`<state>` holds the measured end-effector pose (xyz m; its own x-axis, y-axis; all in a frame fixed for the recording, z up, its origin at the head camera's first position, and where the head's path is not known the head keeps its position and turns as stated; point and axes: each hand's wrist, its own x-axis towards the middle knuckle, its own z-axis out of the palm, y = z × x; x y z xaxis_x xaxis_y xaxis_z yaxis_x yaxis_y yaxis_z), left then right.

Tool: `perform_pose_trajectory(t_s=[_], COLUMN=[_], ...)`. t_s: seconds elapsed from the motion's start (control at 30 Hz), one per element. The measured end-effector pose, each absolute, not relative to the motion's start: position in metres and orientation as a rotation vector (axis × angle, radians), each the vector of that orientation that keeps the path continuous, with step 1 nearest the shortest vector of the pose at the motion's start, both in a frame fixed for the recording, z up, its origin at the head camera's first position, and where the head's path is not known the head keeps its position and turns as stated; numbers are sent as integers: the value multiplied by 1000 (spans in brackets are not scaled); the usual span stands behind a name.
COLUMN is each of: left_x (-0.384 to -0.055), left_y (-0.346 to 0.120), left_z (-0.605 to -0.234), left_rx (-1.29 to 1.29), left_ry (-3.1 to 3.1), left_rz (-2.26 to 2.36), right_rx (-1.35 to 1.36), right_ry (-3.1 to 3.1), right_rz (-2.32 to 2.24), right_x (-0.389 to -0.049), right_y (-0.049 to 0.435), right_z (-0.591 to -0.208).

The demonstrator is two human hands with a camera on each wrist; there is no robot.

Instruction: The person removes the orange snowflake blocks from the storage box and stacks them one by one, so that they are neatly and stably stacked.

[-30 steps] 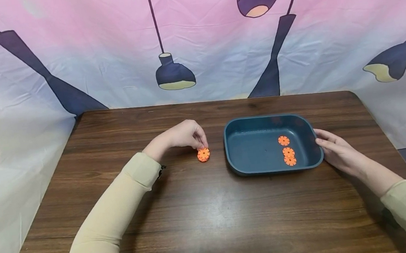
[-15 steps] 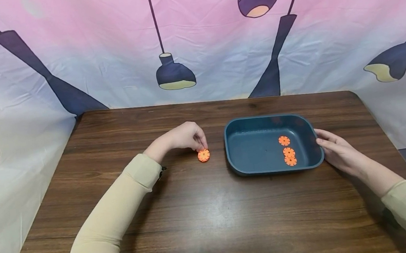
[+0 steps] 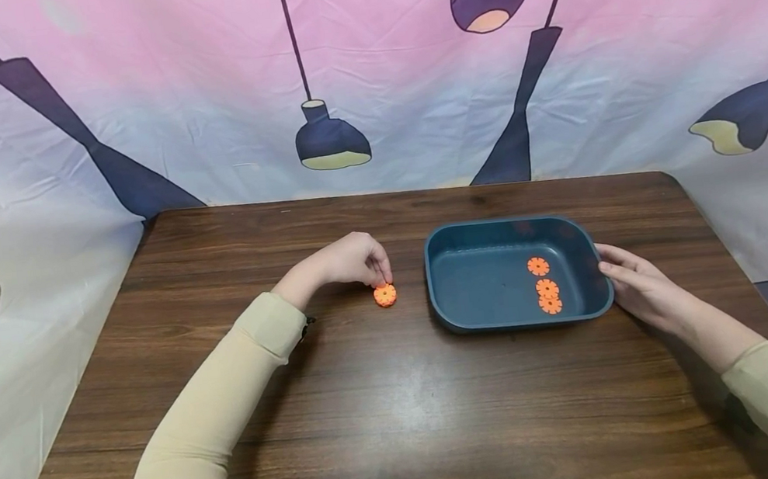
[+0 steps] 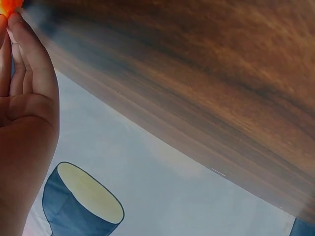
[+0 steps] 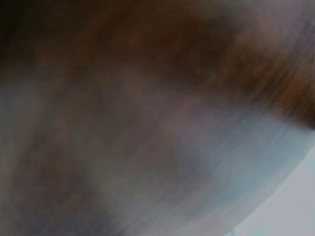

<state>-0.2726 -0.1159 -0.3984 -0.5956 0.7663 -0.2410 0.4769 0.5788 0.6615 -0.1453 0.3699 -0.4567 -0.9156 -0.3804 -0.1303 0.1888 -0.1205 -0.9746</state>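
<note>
In the head view my left hand (image 3: pixel 356 260) bends down over the table and pinches an orange notched disc (image 3: pixel 385 295) at its far edge, left of a blue basin. The left wrist view shows fingertips meeting at a bright orange piece (image 4: pixel 11 6), cut off by the corner. My right hand (image 3: pixel 642 289) lies against the right end of the blue basin (image 3: pixel 485 329), its thumb and fingers extended at the rim. Inside the basin, toward its right side, lie one separate orange disc (image 3: pixel 537 265) and two overlapping orange discs (image 3: pixel 548 296).
The dark wooden table (image 3: pixel 404 432) bears the basin and the discs. Behind its far edge hangs a cloth backdrop (image 3: pixel 395 74) printed with lamps. The right wrist view is heavily blurred, with brown and grey-blue areas.
My left hand has dipped very slightly toward me. The orange in its fingers showed two offset layers earlier and now looks like one round outline. The right hand and basin have stayed put.
</note>
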Motion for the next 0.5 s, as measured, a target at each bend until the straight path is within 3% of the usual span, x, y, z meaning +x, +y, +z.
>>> perform_pose_trajectory(t_s=[0.5], left_x=[-269], left_y=[-113], left_z=[-391], left_rx=[999], left_ry=[2296], left_rz=[762], right_rx=[-229], right_ry=[1778], right_rz=[-2094], right_x=[-146], right_y=[371], right_z=[-457])
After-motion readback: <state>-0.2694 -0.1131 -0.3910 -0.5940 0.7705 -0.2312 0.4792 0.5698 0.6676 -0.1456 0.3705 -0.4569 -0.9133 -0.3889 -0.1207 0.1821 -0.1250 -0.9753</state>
